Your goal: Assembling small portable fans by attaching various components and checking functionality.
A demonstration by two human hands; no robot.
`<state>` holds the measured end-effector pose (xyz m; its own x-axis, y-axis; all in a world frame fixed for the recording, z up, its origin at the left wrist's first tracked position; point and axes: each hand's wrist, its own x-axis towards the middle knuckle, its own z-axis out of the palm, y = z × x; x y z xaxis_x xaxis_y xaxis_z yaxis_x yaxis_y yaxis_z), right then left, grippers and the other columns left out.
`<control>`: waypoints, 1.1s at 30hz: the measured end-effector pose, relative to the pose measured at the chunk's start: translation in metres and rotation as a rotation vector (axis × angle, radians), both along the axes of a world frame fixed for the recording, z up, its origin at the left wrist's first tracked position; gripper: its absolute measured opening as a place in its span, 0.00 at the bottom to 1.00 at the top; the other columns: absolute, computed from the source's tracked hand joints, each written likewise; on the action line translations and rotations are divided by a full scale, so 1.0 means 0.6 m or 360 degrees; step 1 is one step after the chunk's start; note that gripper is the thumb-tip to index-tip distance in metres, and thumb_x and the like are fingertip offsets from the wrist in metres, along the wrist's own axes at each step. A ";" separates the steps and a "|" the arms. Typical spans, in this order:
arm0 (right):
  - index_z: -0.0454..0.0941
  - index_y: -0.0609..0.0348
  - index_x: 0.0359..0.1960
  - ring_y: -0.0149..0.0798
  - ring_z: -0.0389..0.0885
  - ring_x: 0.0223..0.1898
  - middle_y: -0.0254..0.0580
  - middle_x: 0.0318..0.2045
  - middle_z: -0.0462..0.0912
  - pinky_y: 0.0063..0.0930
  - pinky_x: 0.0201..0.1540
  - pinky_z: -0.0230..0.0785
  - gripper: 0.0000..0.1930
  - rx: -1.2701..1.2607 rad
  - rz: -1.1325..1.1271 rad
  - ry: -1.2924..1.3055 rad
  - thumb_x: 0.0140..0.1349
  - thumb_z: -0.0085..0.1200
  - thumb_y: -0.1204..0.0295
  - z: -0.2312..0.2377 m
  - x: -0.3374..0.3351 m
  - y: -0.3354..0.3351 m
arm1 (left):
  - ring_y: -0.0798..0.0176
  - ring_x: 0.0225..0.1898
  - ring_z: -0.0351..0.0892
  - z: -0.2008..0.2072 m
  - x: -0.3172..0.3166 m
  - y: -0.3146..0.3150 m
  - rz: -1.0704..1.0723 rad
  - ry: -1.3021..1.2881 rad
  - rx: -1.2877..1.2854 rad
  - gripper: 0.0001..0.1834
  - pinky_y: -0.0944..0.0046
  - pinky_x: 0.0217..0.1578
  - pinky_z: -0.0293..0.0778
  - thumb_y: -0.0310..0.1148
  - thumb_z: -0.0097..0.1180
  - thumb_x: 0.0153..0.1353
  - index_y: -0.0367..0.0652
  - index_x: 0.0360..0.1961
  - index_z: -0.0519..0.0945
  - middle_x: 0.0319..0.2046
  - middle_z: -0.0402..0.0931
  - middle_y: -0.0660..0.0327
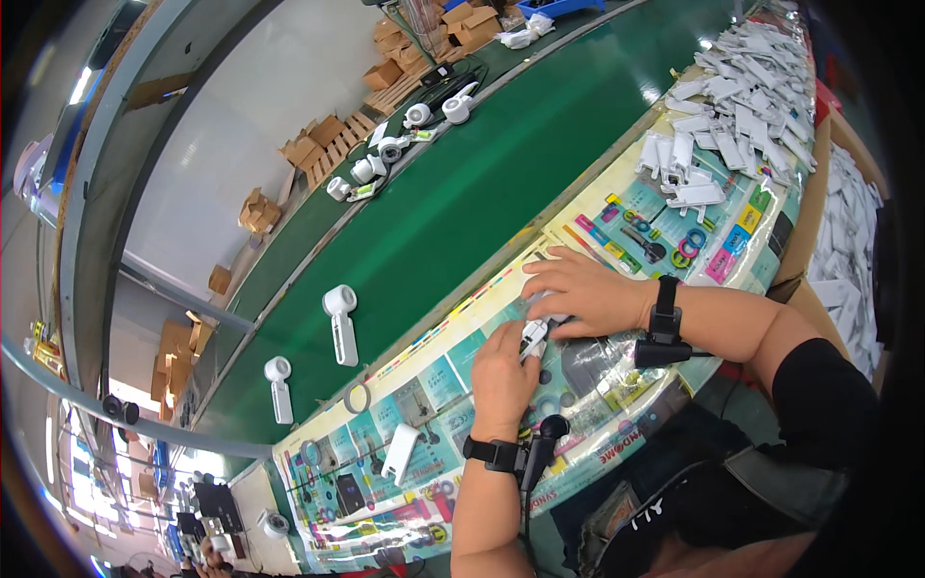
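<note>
Both my hands meet over the printed sheet, working on a white plastic handheld fan (534, 333) that is mostly covered by fingers. My left hand (503, 380) is closed round its lower end, thumb and fingertips pinching the white handle. From the right, my right hand (593, 294) curls over its upper end, where a pale rounded part shows under the fingers. Exact details of the piece are hidden. To the left on the sheet lie a loose white handle shell (400, 453) and a grey ring (357, 397).
A green conveyor belt (434, 250) runs beyond the table, carrying two white handheld fans (339, 323). More fan heads (366, 170) rest along its far side. A big pile of white plastic shells (742, 106) covers the table's far right. A cardboard box (819, 183) of white parts stands beside it.
</note>
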<state>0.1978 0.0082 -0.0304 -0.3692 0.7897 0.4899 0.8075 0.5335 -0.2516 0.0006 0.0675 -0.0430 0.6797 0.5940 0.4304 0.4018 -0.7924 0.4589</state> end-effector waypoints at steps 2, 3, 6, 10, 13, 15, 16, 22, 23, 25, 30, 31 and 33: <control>0.75 0.48 0.41 0.42 0.60 0.60 0.36 0.48 0.70 0.50 0.62 0.47 0.17 0.0032 -0.0005 -0.0029 0.47 0.60 0.64 0.000 -0.001 0.003 | 0.47 0.39 0.76 -0.001 0.002 -0.002 -0.0001 0.0009 0.0016 0.19 0.56 0.41 0.72 0.25 0.54 0.43 0.38 0.41 0.76 0.36 0.77 0.49; 0.76 0.48 0.40 0.42 0.61 0.59 0.35 0.47 0.71 0.50 0.63 0.47 0.16 0.0063 -0.0003 -0.0055 0.48 0.60 0.63 0.000 -0.003 0.004 | 0.46 0.39 0.76 -0.002 0.002 -0.004 0.0005 0.0020 0.0032 0.19 0.56 0.41 0.72 0.25 0.54 0.43 0.38 0.41 0.76 0.36 0.77 0.49; 0.74 0.51 0.37 0.42 0.63 0.58 0.36 0.43 0.73 0.46 0.63 0.48 0.14 0.0127 0.0086 -0.0101 0.48 0.59 0.65 -0.001 -0.007 0.004 | 0.46 0.38 0.76 -0.003 0.005 -0.011 0.0012 0.0071 0.0047 0.19 0.56 0.40 0.72 0.24 0.54 0.43 0.37 0.40 0.76 0.36 0.77 0.49; 0.73 0.53 0.35 0.41 0.66 0.53 0.35 0.39 0.74 0.43 0.63 0.51 0.15 0.0208 0.0130 -0.0187 0.46 0.59 0.65 -0.003 -0.011 0.009 | 0.49 0.35 0.77 -0.007 0.005 -0.010 -0.0036 0.0112 0.0075 0.18 0.56 0.36 0.73 0.25 0.53 0.43 0.36 0.40 0.75 0.37 0.77 0.50; 0.73 0.54 0.34 0.41 0.68 0.47 0.34 0.35 0.74 0.41 0.62 0.53 0.15 0.0187 0.0165 -0.0070 0.44 0.59 0.66 -0.002 -0.014 0.010 | 0.48 0.35 0.77 -0.005 0.003 -0.011 -0.0007 0.0044 0.0009 0.18 0.57 0.36 0.73 0.25 0.54 0.42 0.37 0.39 0.77 0.34 0.77 0.50; 0.73 0.54 0.34 0.40 0.68 0.44 0.33 0.32 0.73 0.41 0.61 0.54 0.14 0.0224 0.0165 -0.0078 0.44 0.59 0.67 -0.004 -0.014 0.008 | 0.48 0.33 0.78 -0.007 0.004 -0.012 0.0029 0.0029 0.0028 0.17 0.57 0.35 0.74 0.26 0.55 0.42 0.37 0.38 0.77 0.32 0.78 0.50; 0.73 0.54 0.34 0.40 0.68 0.44 0.33 0.32 0.73 0.41 0.61 0.54 0.14 0.0225 0.0161 -0.0075 0.44 0.59 0.67 -0.004 -0.013 0.006 | 0.48 0.33 0.78 -0.005 0.006 -0.014 0.0025 0.0031 0.0028 0.17 0.57 0.35 0.74 0.26 0.55 0.42 0.37 0.38 0.77 0.32 0.78 0.50; 0.73 0.53 0.34 0.39 0.69 0.44 0.32 0.32 0.73 0.42 0.61 0.53 0.14 0.0195 0.0169 -0.0005 0.45 0.59 0.65 -0.009 -0.010 0.010 | 0.49 0.32 0.78 -0.004 0.007 -0.014 0.0091 0.0035 -0.0006 0.17 0.58 0.34 0.74 0.28 0.56 0.42 0.38 0.37 0.79 0.31 0.78 0.50; 0.73 0.52 0.34 0.39 0.69 0.45 0.32 0.33 0.73 0.43 0.62 0.52 0.14 0.0178 0.0150 -0.0001 0.46 0.59 0.65 -0.007 -0.009 0.008 | 0.49 0.32 0.78 -0.003 0.008 -0.015 0.0086 0.0022 0.0002 0.17 0.57 0.34 0.74 0.28 0.56 0.42 0.38 0.38 0.79 0.31 0.78 0.50; 0.73 0.52 0.34 0.38 0.68 0.45 0.32 0.33 0.73 0.44 0.62 0.51 0.13 0.0156 0.0135 0.0006 0.47 0.59 0.65 -0.007 -0.011 0.005 | 0.49 0.32 0.78 -0.001 0.007 -0.017 0.0084 0.0011 0.0006 0.17 0.57 0.34 0.74 0.28 0.56 0.42 0.38 0.38 0.79 0.31 0.78 0.49; 0.74 0.49 0.37 0.38 0.67 0.50 0.30 0.37 0.74 0.46 0.62 0.48 0.13 0.0071 0.0102 0.0006 0.49 0.58 0.65 -0.007 -0.013 -0.002 | 0.49 0.33 0.78 0.010 0.004 -0.026 0.0156 0.0154 -0.0089 0.18 0.57 0.34 0.74 0.30 0.56 0.43 0.39 0.38 0.79 0.32 0.78 0.49; 0.74 0.49 0.37 0.38 0.67 0.50 0.30 0.37 0.74 0.46 0.62 0.48 0.13 0.0071 0.0108 0.0000 0.49 0.58 0.65 -0.007 -0.013 -0.003 | 0.49 0.33 0.78 0.007 0.004 -0.026 0.0161 0.0148 -0.0089 0.18 0.57 0.34 0.74 0.30 0.56 0.43 0.39 0.38 0.79 0.32 0.78 0.49; 0.74 0.49 0.38 0.38 0.66 0.52 0.32 0.39 0.74 0.47 0.62 0.48 0.13 0.0040 0.0079 0.0003 0.49 0.58 0.66 -0.003 -0.015 -0.008 | 0.51 0.31 0.79 -0.002 0.001 -0.023 0.0093 0.0108 0.0093 0.17 0.57 0.29 0.74 0.31 0.56 0.44 0.39 0.38 0.78 0.32 0.78 0.52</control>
<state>0.1890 0.0036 -0.0321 -0.4066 0.7579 0.5101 0.7794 0.5791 -0.2392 0.0012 0.0538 -0.0439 0.6735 0.6087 0.4194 0.4767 -0.7913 0.3829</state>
